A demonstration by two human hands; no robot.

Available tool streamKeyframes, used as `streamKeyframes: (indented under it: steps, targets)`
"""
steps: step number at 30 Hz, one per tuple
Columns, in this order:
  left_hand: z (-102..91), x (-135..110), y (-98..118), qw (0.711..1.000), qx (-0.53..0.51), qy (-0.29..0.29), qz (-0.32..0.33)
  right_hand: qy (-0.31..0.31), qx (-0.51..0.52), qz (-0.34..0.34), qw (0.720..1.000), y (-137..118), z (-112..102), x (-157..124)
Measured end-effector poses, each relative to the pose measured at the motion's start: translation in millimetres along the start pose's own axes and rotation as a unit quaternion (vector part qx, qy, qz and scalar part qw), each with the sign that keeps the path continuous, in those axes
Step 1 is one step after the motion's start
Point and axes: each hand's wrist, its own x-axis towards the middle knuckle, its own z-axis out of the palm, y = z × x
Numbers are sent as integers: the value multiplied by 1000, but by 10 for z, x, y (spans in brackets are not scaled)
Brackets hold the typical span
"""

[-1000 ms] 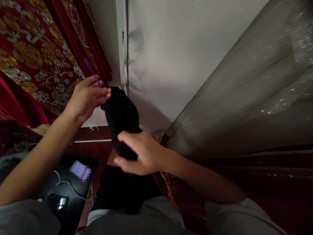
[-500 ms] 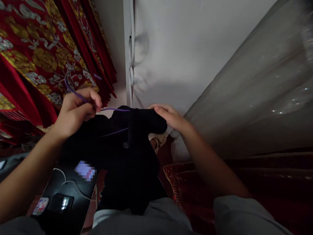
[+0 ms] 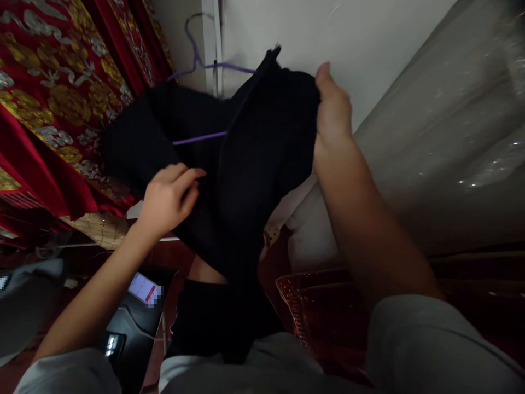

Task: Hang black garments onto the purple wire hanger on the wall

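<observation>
A pale, glitter-flecked sheer curtain fills the right side, slanting down beside a plain white wall. On the left hangs a red drape embroidered with gold and silver flowers.

In the middle, lifted in front of the wall, is a black soft-fabric garment. It hangs from a thin purple wire hanger, whose hook stands above the cloth and whose lower bar shows through an opening in the front. The garment is up at about head height, and its lower part falls toward the person's lap.

The right hand is raised with its thumb up along the garment's upper right edge. The fingers are closed on that edge behind the cloth, which seems to carry the weight and keep the fabric spread. The left hand is half open, with its fingertips resting on the front of the garment just below the purple bar. It appears to be steadying or smoothing the cloth, and no grip shows.

Below the left forearm, a phone with a lit screen lies face up on a dark surface. It shows a red band, and part of the screen is blurred, so no words can be read. No brand or label is visible on the garment or hanger.
</observation>
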Motion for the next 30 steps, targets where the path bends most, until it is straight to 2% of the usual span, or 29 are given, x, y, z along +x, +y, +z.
streamKeyframes:
  steps: [2, 3, 5, 7, 9, 11, 13, 14, 15, 16, 17, 18, 19, 20, 21, 22, 23, 24, 26, 27, 30]
  targets:
    - [121, 2, 27, 993, 14, -102, -50, 62, 62, 42, 995, 48, -115, -129]
    - [184, -4, 45, 988, 27, -132, -73, 95, 71, 59, 991, 65, -177, -247]
    - [307, -33, 89, 980, 52, -165, -102, 126, 45, 73, 988, 86, -287, -530]
    - [426, -83, 130, 976, 59, -174, -116, 130, 24, 75, 988, 93, -359, -783]
    - [546, -140, 160, 982, 27, -139, -126, 139, 32, 63, 988, 101, -387, -917]
    - [662, -194, 193, 986, -59, -72, -142, 147, 69, 66, 984, 130, -388, -920]
    - [767, -243, 260, 962, -197, 10, -191, 107, 116, 106, 982, 195, -379, -881]
    - [812, -268, 315, 928, -284, 53, -233, 70, 131, 130, 980, 237, -371, -890]
    - [851, -293, 385, 876, -379, 98, -282, 44, 136, 145, 979, 278, -354, -943]
    - [882, -321, 467, 806, -473, 140, -328, 45, 130, 146, 980, 312, -326, -1050]
    - [907, -351, 559, 723, -560, 175, -364, 74, 117, 131, 982, 335, -281, -1213]
    - [926, -381, 654, 639, -633, 203, -387, 139, 99, 102, 980, 342, -217, -1426]
    - [939, -412, 749, 565, -690, 223, -395, 206, 75, 71, 973, 333, -134, -1676]
    - [947, -441, 836, 507, -727, 240, -396, 248, 73, 50, 965, 309, -37, -1944]
    - [951, -466, 914, 468, -748, 254, -396, 252, 83, 53, 963, 275, 70, -2209]
    - [952, -488, 979, 447, -758, 262, -395, 212, 101, 82, 968, 235, 177, -2453]
    - [950, -508, 1031, 441, -762, 262, -395, 120, 130, 134, 975, 192, 279, -2659]
    - [944, -525, 1071, 448, -762, 252, -394, 22, 165, 184, 969, 150, 369, -2820]
    - [921, -564, 1119, 475, -763, 210, -383, -105, 213, 238, 942, 80, 501, -2996]
    - [904, -589, 1133, 489, -764, 190, -375, -128, 223, 242, 935, 56, 542, -3024]
    - [844, -683, 1151, 524, -759, 168, -347, -139, 215, 237, 937, 25, 586, -3001]
